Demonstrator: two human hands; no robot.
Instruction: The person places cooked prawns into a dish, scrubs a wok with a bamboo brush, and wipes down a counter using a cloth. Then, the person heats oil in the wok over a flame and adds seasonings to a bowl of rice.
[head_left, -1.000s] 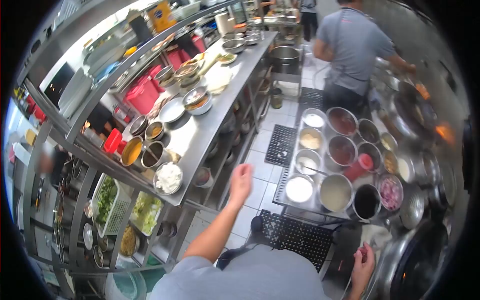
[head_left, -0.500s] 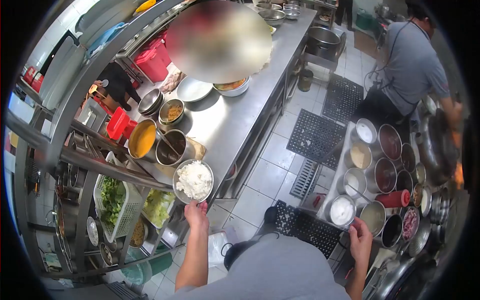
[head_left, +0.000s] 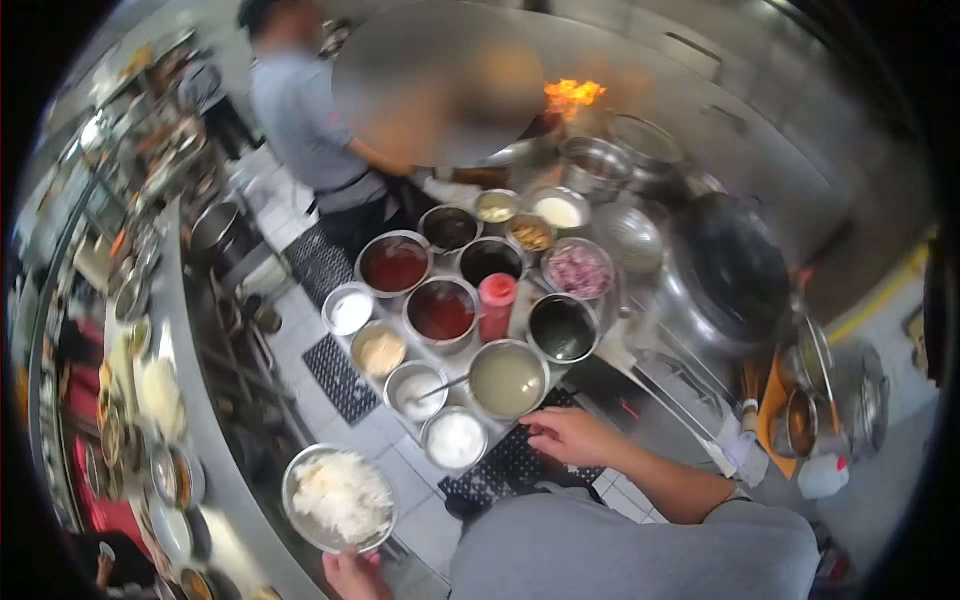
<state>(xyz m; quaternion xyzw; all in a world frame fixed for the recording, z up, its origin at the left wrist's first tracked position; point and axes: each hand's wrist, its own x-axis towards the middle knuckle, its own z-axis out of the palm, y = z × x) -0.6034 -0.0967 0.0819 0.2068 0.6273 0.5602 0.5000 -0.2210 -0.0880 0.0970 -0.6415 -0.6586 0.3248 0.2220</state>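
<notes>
Hands apart, a person's left hand clamps a rice bowl, now carried clear of the left counter; the right hand, loose-fingered, hovers near a pot.

One rice bowl; one red squeeze bottle; two red-sauce pots; four containers with white contents.

A tiled aisle opens between counter and pots, the held rice bowl in its way.
</notes>
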